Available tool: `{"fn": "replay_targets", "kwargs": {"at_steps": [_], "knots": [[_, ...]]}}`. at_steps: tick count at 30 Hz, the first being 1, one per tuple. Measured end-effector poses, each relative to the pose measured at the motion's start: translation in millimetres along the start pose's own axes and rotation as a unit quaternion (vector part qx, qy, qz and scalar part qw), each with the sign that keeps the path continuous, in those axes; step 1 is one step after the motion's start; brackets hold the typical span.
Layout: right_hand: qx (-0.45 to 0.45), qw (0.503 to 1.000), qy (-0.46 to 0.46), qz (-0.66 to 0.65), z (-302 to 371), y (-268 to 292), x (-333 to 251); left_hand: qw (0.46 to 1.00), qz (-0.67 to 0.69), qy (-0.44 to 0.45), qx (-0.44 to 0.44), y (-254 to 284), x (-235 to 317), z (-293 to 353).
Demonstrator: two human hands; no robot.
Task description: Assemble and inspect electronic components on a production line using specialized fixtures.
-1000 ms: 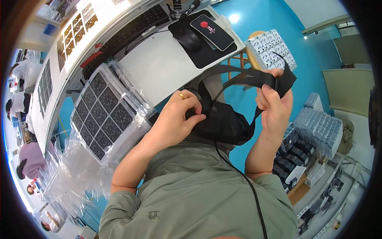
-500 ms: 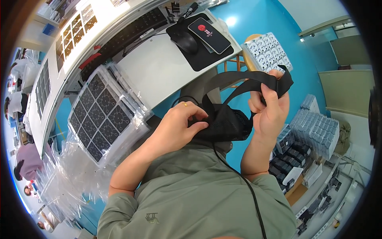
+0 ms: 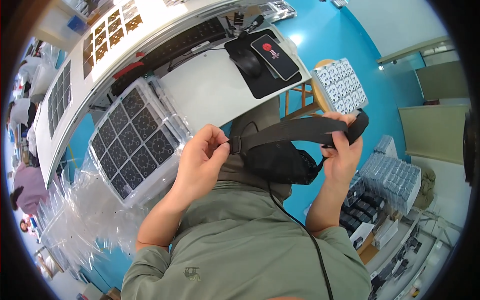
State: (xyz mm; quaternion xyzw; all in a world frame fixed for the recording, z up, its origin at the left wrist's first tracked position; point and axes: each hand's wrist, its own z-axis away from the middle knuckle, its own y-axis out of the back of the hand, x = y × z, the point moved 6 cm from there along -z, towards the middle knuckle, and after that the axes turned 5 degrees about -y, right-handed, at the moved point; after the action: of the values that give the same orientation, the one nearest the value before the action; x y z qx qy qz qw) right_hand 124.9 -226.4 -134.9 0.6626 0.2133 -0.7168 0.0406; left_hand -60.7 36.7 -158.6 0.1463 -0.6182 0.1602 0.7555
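Note:
A wide black strap (image 3: 290, 131) stretches between my two hands, above my lap. At its left end sits a black buckle (image 3: 235, 145), and my left hand (image 3: 202, 160) pinches the webbing right beside it. My right hand (image 3: 342, 147) is closed around the strap's looped right end. Beneath the strap hangs a black mesh pouch (image 3: 280, 162), joined to it near my right fingers. A black cable (image 3: 305, 225) runs from under the pouch down over my shirt.
Ahead is a white desk (image 3: 195, 95) with a mouse (image 3: 245, 63) and a phone (image 3: 274, 57). Stacked clear trays of black parts (image 3: 135, 140) stand at left above plastic bags (image 3: 85, 215). A wooden stool (image 3: 316, 102) bears a white tray (image 3: 341, 86). Stacked packs (image 3: 392, 175) lie at right.
My left hand has moved left from the pouch and now grips the strap by the buckle. The strap, looped before, is now drawn straight. The right hand still holds its end.

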Motion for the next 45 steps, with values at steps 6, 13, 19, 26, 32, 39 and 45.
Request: {"fn": "replay_targets", "kwargs": {"at_steps": [6,13,19,26,32,39,45], "knots": [[-0.187,0.971,-0.141,-0.041,9.8,-51.9,3.1,0.971,0.239,-0.009,0.025,17.6,-11.7,-6.9],[-0.200,0.973,-0.102,-0.046,16.3,-70.9,-34.8,0.970,0.223,-0.088,0.045,31.2,6.2,9.9],[0.047,0.981,0.086,0.169,16.6,-70.2,-54.6,0.978,0.181,-0.099,0.033,29.0,5.1,14.6],[-0.107,0.912,0.292,0.266,53.9,-86.7,-63.8,0.978,0.202,-0.049,0.010,10.6,-8.7,3.6],[-0.313,0.845,0.161,0.403,31.8,-142.9,5.2,0.993,0.100,-0.054,-0.043,-8.8,-10.5,3.7],[-0.355,0.829,0.133,0.411,25.0,-134.3,30.7,0.996,0.072,0.014,-0.059,0.1,-18.7,1.2],[-0.353,0.810,0.162,0.438,10.1,-118.2,39.4,0.978,-0.187,-0.088,0.011,32.5,24.1,9.8]]}}
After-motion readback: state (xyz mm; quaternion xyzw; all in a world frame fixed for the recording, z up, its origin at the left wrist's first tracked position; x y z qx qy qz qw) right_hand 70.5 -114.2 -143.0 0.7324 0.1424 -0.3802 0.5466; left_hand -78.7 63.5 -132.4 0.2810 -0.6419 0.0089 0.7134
